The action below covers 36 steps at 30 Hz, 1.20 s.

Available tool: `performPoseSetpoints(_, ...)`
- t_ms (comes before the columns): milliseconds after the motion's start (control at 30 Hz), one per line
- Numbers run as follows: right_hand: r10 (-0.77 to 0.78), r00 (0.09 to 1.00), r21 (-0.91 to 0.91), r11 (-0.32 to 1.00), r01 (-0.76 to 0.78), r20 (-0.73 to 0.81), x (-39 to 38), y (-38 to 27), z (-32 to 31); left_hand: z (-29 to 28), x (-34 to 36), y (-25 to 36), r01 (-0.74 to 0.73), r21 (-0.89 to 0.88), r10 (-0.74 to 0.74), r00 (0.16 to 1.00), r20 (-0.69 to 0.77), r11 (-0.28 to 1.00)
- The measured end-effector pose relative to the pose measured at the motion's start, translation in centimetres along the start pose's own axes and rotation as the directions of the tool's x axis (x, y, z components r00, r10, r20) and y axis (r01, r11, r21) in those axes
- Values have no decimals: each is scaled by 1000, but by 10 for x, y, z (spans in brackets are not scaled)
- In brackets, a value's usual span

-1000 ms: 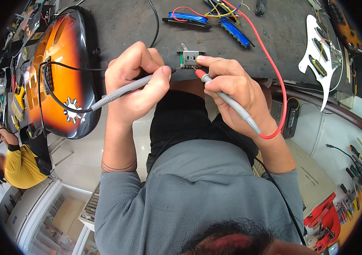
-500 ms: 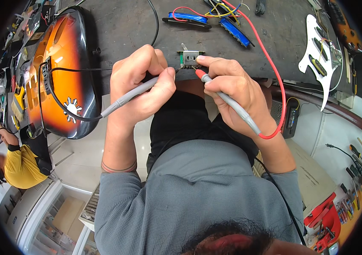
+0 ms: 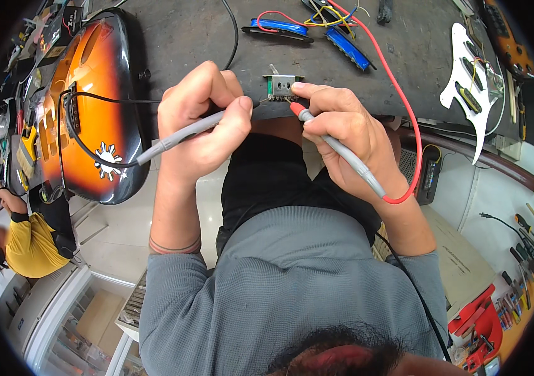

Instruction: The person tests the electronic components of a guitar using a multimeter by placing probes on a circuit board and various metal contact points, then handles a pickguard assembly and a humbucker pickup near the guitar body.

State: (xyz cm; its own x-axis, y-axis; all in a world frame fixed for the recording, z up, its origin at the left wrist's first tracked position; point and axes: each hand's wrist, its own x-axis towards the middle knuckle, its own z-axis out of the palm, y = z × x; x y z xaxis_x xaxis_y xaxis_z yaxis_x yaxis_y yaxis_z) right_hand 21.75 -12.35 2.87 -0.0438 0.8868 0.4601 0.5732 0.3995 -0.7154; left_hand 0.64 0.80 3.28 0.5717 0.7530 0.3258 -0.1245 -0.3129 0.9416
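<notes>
At the near edge of the dark workbench [image 3: 185, 37] lies a small pickup selector switch [image 3: 284, 86] with a metal frame, a green board and a row of lugs facing me. My right hand [image 3: 351, 128] grips a grey test probe with a red collar [image 3: 347, 156]; its tip meets the lugs, and my index finger presses on the switch's frame. In my left hand [image 3: 201, 122] is a grey test probe with a black lead [image 3: 179, 139], pen-like. Its tip points at the left end of the lugs, and whether it touches is too small to tell.
A sunburst guitar body [image 3: 88, 113] lies to the left, the black lead crossing it. Blue-wrapped pickups [image 3: 348, 50] with loose wires sit at the back. A white pickguard [image 3: 467, 88] is at the right. A person in yellow [image 3: 38, 244] works far left.
My left hand and its probe have moved slightly left, drawing the tip back from the lugs. My right hand has barely shifted, and the switch has moved slightly right.
</notes>
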Motion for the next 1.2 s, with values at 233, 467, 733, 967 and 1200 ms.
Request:
performPoseSetpoints(233, -15, 1000, -5, 1000, 15, -6, 0, 1, 0, 3, -1, 1, -72, 179, 64, 997, 52, 981)
performPoseSetpoints(467, -114, 993, -67, 991, 112, -15, 1, 8, 2, 5, 0, 0, -70, 188, 63, 997, 44, 980)
performPoseSetpoints(733, -109, 994, -25, 994, 109, -27, 8, 8, -7, -7, 8, 7, 39, -115, -33, 998, 57, 993)
performPoseSetpoints(967, 424, 903, 743, 625, -241, -64, 48, 6, -58, 17, 56, 50, 194, 143, -192, 981, -27, 970)
performPoseSetpoints(1200, 433, 900, 842, 501, -198, -47, 65, 3, -82, 91, 78, 62, 136, 504, -269, 942, 202, 853)
